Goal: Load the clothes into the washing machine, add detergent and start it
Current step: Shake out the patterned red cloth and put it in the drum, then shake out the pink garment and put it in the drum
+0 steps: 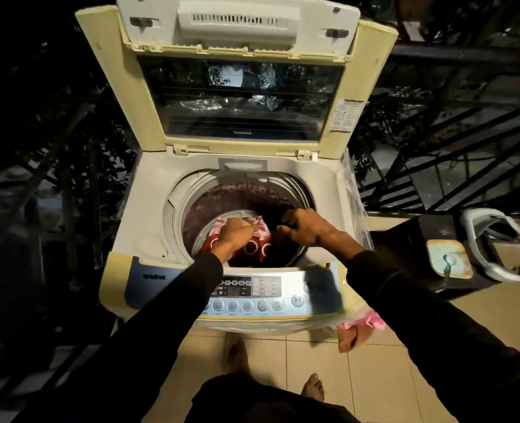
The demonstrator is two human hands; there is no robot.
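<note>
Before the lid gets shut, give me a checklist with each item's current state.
1. Lid raised: ok.
2. Red and pink garment inside the drum: ok.
3. Left hand and right hand out of the drum: not ok, both grip clothes inside.
4. All laundry loaded: not ok, pink cloth hangs at the machine's front right corner.
5. Detergent added: cannot tell.
6. Control panel reachable: ok.

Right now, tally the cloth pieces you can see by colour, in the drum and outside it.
Red with white rings: 1, the red cloth in the drum, under the left hand.
Pink and white: 1, the checked cloth in the drum.
Dark: 1, the dark cloth gripped by the right hand.
Pink: 1, the pink cloth hanging at the washer's front right corner.
Total: 4
</note>
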